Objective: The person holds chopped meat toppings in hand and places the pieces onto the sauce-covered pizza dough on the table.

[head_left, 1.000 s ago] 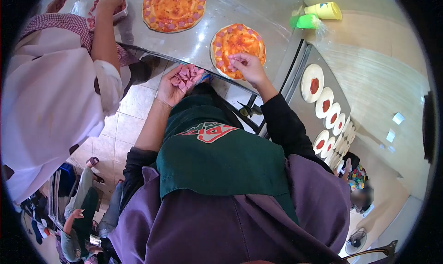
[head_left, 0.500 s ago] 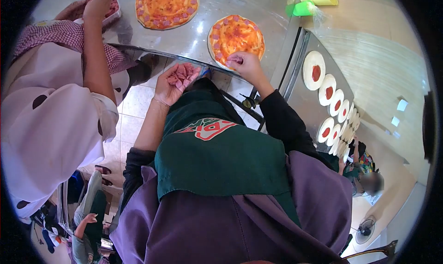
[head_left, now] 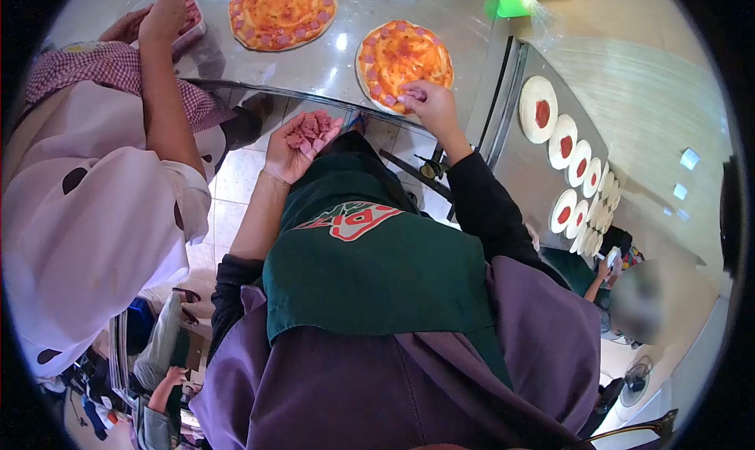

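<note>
Palm up, my left hand is cupped around a small heap of chopped pink ham, just off the table's front edge. My right hand pinches what looks like a piece of ham at the lower right rim of the nearer pizza. That pizza has orange-red sauce and ham bits along its left and top rim; my fingers cover part of its lower right. To its left lies a second pizza, ringed with ham pieces.
The metal table ends just below the pizzas. At left, a co-worker's hand is at a white tub of ham. On the right, a metal counter carries several dough rounds with red sauce. Yellow and green bottles lie behind.
My right hand has shifted slightly right along the nearer pizza's lower rim. My left hand stays nearly still with the ham. The view has tilted a little.
</note>
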The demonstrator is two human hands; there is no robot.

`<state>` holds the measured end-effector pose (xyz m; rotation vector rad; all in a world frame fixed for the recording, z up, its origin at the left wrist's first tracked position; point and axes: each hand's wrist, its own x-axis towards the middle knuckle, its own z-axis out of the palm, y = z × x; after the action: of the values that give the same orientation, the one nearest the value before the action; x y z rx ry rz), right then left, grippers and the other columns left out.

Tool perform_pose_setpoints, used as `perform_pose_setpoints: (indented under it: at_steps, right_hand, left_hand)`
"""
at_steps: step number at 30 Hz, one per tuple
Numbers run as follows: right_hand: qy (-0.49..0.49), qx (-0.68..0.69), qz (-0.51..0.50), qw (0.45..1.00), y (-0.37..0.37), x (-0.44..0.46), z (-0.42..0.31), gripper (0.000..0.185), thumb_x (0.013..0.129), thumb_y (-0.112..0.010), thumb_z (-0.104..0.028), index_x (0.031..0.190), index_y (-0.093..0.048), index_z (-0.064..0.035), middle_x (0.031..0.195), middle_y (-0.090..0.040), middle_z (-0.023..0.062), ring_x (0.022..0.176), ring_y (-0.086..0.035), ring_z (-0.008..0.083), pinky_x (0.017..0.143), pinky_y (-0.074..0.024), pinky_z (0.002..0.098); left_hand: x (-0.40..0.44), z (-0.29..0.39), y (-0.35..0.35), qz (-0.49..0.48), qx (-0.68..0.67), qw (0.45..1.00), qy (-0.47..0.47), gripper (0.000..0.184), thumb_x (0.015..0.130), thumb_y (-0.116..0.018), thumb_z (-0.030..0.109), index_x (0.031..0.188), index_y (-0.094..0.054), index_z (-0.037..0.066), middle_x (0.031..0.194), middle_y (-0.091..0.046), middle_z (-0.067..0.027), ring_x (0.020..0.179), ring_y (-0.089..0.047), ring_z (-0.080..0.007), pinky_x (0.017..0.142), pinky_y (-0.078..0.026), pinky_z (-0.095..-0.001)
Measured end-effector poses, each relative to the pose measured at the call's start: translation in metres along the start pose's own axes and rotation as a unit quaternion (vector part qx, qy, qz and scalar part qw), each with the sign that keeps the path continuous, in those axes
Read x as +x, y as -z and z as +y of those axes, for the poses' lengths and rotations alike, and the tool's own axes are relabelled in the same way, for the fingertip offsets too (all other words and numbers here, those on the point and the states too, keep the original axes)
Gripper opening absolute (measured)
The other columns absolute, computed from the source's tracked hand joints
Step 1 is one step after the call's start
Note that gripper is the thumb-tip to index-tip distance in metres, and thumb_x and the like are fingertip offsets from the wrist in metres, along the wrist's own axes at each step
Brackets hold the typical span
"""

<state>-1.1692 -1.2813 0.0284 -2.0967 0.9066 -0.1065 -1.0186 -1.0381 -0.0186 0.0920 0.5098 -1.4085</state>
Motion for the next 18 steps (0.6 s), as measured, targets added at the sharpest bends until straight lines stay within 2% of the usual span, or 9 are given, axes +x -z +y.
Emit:
perform_pose_setpoints:
  at_steps: [2, 3, 5, 9, 12, 14, 18]
  right_hand:
    - [0.021, 0.005, -0.011, 1.0, 0.005, 0.002, 0.017, 0.018, 0.077, -0.068, -0.013, 0.09, -0.067, -0.0014, 0.078, -0.066, 0.0108, 0.069, -0.065, 0.0163, 0.063, -0.0514, 0.0282]
    - [0.02, 0.004, -0.007, 1.0, 0.007, 0.003, 0.024, 0.018, 0.077, -0.068, -0.013, 0.09, -0.067, -0.0014, 0.078, -0.066, 0.0108, 0.069, -0.065, 0.0163, 0.063, -0.0514, 0.0282]
    - [-0.048, 0.08, -0.047, 0.995, 0.009, 0.002, 0.037, 0.017, 0.078, -0.067, -0.01, 0.092, -0.066, -0.0007, 0.078, -0.067, 0.0093, 0.069, -0.064, 0.0145, 0.063, -0.0513, 0.0269]
    - [-0.042, 0.116, -0.045, 0.991, 0.013, -0.006, 0.029, 0.016, 0.079, -0.066, -0.007, 0.093, -0.066, 0.0, 0.077, -0.066, 0.0068, 0.068, -0.063, 0.0127, 0.062, -0.0512, 0.0265]
    - [-0.087, 0.15, -0.045, 0.984, 0.016, -0.011, 0.02, 0.015, 0.08, -0.065, -0.005, 0.093, -0.066, -0.0004, 0.077, -0.066, 0.0074, 0.066, -0.062, 0.0129, 0.061, -0.0509, 0.026]
    - [-0.065, 0.056, -0.026, 0.996, 0.017, -0.012, 0.02, 0.014, 0.079, -0.065, -0.005, 0.093, -0.066, 0.0004, 0.079, -0.067, 0.009, 0.064, -0.062, 0.0135, 0.06, -0.0511, 0.0266]
    - [-0.031, 0.017, 0.002, 0.999, 0.011, -0.013, 0.03, 0.012, 0.078, -0.065, -0.005, 0.089, -0.067, 0.0, 0.079, -0.067, 0.01, 0.063, -0.062, 0.0148, 0.059, -0.0512, 0.0274]
  left_hand:
    - [-0.001, 0.0, 0.0, 0.0, 0.002, 1.0, -0.001, 0.038, 0.095, -0.038, 0.019, 0.111, -0.046, -0.015, 0.114, -0.05, -0.0301, 0.117, -0.045, -0.0419, 0.103, -0.037, -0.0469]
    - [-0.001, -0.001, -0.001, 0.0, 0.002, 1.0, -0.007, 0.038, 0.095, -0.038, 0.019, 0.111, -0.046, -0.014, 0.115, -0.05, -0.0302, 0.117, -0.046, -0.0415, 0.103, -0.037, -0.0469]
    - [-0.001, -0.001, 0.0, -0.002, 0.017, 1.0, -0.007, 0.038, 0.095, -0.039, 0.019, 0.111, -0.046, -0.014, 0.115, -0.05, -0.0302, 0.117, -0.046, -0.0411, 0.103, -0.037, -0.0466]
    - [0.002, -0.002, 0.003, 0.007, 0.035, 0.999, -0.008, 0.038, 0.094, -0.039, 0.02, 0.111, -0.047, -0.014, 0.115, -0.051, -0.0297, 0.118, -0.045, -0.0405, 0.103, -0.037, -0.0455]
    - [0.002, -0.003, 0.001, 0.019, 0.056, 0.998, -0.008, 0.037, 0.094, -0.039, 0.02, 0.11, -0.048, -0.013, 0.113, -0.053, -0.0281, 0.117, -0.046, -0.0403, 0.103, -0.038, -0.0452]
    - [0.001, -0.003, -0.004, 0.012, 0.072, 0.997, -0.004, 0.036, 0.094, -0.04, 0.019, 0.107, -0.05, -0.013, 0.11, -0.055, -0.0259, 0.117, -0.047, -0.0397, 0.104, -0.036, -0.0446]
    - [0.0, -0.004, -0.01, 0.008, 0.091, 0.996, 0.001, 0.034, 0.094, -0.039, 0.018, 0.104, -0.052, -0.012, 0.106, -0.057, -0.0232, 0.115, -0.048, -0.0389, 0.104, -0.036, -0.0436]
